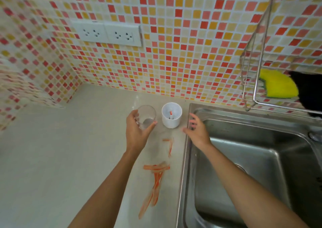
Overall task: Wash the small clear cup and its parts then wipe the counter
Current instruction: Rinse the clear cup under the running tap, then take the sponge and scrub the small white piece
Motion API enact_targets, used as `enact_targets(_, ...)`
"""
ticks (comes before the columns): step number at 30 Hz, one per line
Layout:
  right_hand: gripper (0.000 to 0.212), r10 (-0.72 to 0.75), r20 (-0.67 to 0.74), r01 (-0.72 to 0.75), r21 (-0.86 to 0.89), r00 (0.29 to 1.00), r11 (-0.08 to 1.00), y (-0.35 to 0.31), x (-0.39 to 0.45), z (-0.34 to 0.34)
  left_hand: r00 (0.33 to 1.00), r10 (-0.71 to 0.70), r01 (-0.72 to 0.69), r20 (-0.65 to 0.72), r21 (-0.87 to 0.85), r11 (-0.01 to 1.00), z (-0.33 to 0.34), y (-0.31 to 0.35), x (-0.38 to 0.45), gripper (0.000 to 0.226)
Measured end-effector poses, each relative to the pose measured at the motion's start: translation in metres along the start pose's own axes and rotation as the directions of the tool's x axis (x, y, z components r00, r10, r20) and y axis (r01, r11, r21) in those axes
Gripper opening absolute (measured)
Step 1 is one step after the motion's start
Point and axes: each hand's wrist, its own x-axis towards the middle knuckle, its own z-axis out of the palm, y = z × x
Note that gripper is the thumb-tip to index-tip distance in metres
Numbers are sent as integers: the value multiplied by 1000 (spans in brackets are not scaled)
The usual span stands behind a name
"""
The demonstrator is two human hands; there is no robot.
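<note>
Gathering the cup parts, washing not yet begun.
The left hand [137,132] grips the small clear cup [146,116] on the surface [52,158] beside the white inner cup [171,114]; the right hand [197,130], fingers spread and released, hovers near it, likely to carry both into the sink [252,158].

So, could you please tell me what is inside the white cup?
A small upright white piece with an orange tip stands in the middle of the white cup. The cup's wall hides the near part of its floor.

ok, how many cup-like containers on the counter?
2: a small clear plastic cup gripped in the left hand, and a white cylindrical plastic cup just right of it, beside the steel sink.
</note>
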Motion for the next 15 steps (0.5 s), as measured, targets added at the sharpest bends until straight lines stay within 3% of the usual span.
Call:
enact_targets(8, 92, -156, 47, 159, -51, 987, 986, -5, 20, 26, 992, -77, 71, 99, 65, 995, 6, -42, 32, 91)
enact_targets(15, 90, -212, 79, 217, -59, 974, 974, -11, 26, 33, 988, -57, 55, 145, 15, 998, 8, -53, 45, 93)
